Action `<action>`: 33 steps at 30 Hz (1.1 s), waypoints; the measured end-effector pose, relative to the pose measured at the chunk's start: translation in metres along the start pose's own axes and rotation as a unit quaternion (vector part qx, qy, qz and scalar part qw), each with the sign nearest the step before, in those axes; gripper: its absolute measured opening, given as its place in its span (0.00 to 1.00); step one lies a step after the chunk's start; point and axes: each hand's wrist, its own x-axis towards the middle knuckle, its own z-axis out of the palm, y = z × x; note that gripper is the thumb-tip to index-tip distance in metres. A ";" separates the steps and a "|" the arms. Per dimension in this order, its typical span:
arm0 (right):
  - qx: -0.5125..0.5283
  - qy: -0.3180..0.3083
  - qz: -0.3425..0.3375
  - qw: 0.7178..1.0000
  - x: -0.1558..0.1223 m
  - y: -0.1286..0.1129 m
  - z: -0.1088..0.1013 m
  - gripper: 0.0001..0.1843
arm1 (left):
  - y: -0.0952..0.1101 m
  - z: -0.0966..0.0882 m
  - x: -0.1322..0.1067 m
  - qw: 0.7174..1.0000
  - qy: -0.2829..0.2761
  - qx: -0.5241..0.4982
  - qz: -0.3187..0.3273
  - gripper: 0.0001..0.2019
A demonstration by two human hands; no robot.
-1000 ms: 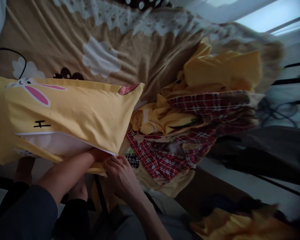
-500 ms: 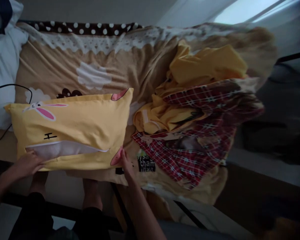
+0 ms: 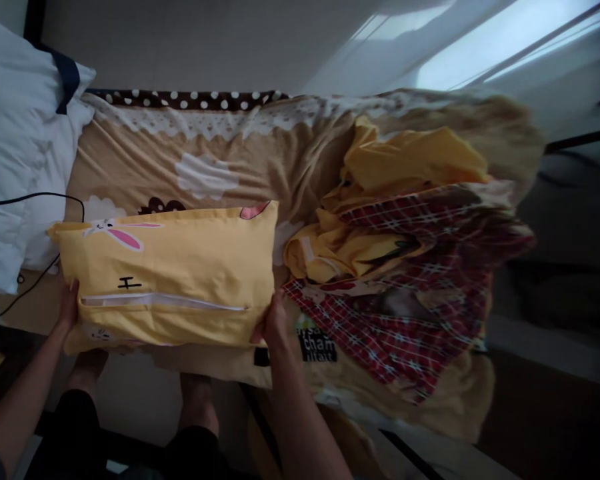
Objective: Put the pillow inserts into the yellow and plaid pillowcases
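A yellow pillow point(image 3: 190, 253) in a case printed with rabbits lies before me on the near part of the bed. Along its lower side runs a long zipped opening point(image 3: 165, 302), parted narrowly so that white filling shows. My left hand point(image 3: 69, 305) grips the pillow's left end near the lower corner. At the lower right corner my right hand point(image 3: 274, 321) is closed round the edge, its fingertips partly hidden. Both hands hold the pillow from its sides.
The bed has a tan patterned blanket point(image 3: 260, 160). To the right lies a heap of yellow cloth point(image 3: 415, 157) with a red plaid cloth point(image 3: 450, 287). White bedding point(image 3: 20, 147) is piled at the left, beside a black cable point(image 3: 35, 195).
My left hand has moved from the opening to the pillow's left end. The opening has narrowed. My right hand has shifted to the right edge. The view has moved slightly.
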 end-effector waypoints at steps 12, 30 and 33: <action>-0.103 0.096 0.041 0.989 -0.060 0.018 -0.046 0.27 | 0.025 -0.021 0.013 0.984 0.097 0.116 0.091 0.23; -0.292 -0.113 -0.411 0.856 -0.034 -0.098 0.068 0.31 | 0.045 0.059 0.049 0.788 -0.150 0.437 0.406 0.31; -0.304 -0.097 -0.336 0.886 0.012 -0.068 0.019 0.30 | 0.034 0.053 0.081 0.855 -0.146 0.390 0.310 0.28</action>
